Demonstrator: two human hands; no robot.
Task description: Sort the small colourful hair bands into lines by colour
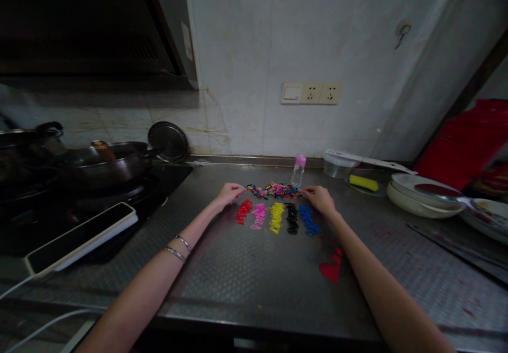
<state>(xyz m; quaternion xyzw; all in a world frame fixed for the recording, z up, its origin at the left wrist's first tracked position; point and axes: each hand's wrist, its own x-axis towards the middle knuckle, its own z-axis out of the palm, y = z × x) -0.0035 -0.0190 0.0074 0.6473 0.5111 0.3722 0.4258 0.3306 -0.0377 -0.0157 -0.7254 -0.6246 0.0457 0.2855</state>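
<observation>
A mixed heap of small coloured rubber bands (275, 189) lies on the metal counter. My left hand (230, 193) is at the heap's left end, thumb and fingers pinched together. At the right end, my right hand (320, 198) has its fingertips closed too. What either pinch holds is too small to make out. In front of the heap, single-colour piles stand in a row: red bands (243, 211), pink bands (259, 216), yellow bands (277, 217), black bands (292, 218) and blue bands (308, 219). Just behind the heap stands a clear bottle (297, 175) with a pink cap.
A red, roughly heart-shaped piece (332, 266) lies near my right forearm. Stacked bowls (416, 205), a yellow sponge (363, 183) and a plastic tub (335, 168) are on the right. To the left are a pan (107, 170) on the stove and a white-edged device (83, 239).
</observation>
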